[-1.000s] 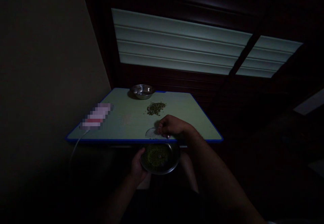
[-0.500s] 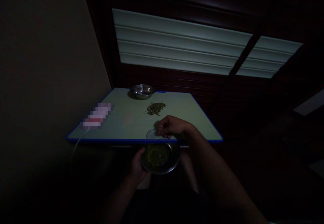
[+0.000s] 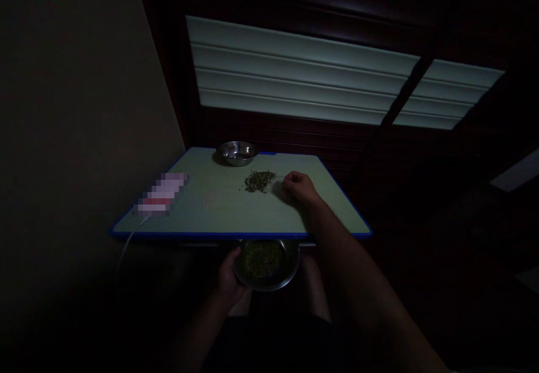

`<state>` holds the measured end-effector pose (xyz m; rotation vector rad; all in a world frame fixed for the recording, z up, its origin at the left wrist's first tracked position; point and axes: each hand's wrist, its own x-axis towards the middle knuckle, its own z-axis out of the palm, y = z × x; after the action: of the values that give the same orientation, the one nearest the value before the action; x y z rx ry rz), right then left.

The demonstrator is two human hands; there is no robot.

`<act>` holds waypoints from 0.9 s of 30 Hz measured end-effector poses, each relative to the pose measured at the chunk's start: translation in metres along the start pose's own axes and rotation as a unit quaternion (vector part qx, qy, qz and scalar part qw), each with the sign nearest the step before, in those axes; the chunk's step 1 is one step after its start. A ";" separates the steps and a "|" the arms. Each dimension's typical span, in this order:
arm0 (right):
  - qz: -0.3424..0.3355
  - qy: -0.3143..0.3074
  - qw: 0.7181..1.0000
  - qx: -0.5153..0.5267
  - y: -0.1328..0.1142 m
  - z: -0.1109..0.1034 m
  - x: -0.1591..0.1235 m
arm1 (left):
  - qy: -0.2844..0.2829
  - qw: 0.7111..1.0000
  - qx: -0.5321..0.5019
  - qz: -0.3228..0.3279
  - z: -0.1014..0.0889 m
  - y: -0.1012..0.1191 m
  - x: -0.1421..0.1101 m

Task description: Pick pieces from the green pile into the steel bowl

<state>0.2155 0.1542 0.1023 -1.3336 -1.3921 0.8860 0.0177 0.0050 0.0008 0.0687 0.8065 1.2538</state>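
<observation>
My left hand (image 3: 231, 277) grips the left rim of a steel bowl (image 3: 290, 277), which is just below the table's front edge. Inside that bowl lie many small greenish grains (image 3: 261, 259) with a tiny red speck among them. Over the tabletop, my right hand (image 3: 298, 186) pinches a thin, clear piece of plastic (image 3: 276, 180) with a rounded edge. Its edge is at the right side of a loose pile of small green-brown grains (image 3: 257, 181). Dim light hides whether the plastic touches the tabletop.
The pale table (image 3: 227, 213) has a blue edge. A second steel bowl (image 3: 238, 154) stands at its back left. A blurred-out pinkish object (image 3: 162, 193) with a white cable (image 3: 128, 241) lies at the left, near the wall (image 3: 92, 92). Dark slatted panels rise behind.
My right hand has moved forward with the clear plastic, from above the table's front edge to the pile's right side. My left hand and its bowl have stayed in place.
</observation>
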 end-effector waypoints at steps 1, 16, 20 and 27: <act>-0.009 0.019 1.000 -0.002 0.005 -0.001 0.002 | -0.001 1.000 0.001 -0.001 0.000 0.000 -0.001; -0.066 0.027 0.996 -0.052 0.019 0.002 0.003 | 0.012 1.000 0.005 -0.005 -0.001 0.000 0.001; -0.038 -0.001 0.997 -0.067 0.016 0.002 -0.001 | 0.005 1.000 0.004 -0.006 -0.003 0.000 0.002; -0.062 0.003 0.983 -0.171 0.016 0.005 -0.003 | -0.005 1.000 0.012 -0.002 -0.001 0.000 0.000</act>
<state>0.2150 0.1543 0.0851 -1.4806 -1.6571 0.5756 0.0175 0.0043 0.0001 0.0930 0.8139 1.2398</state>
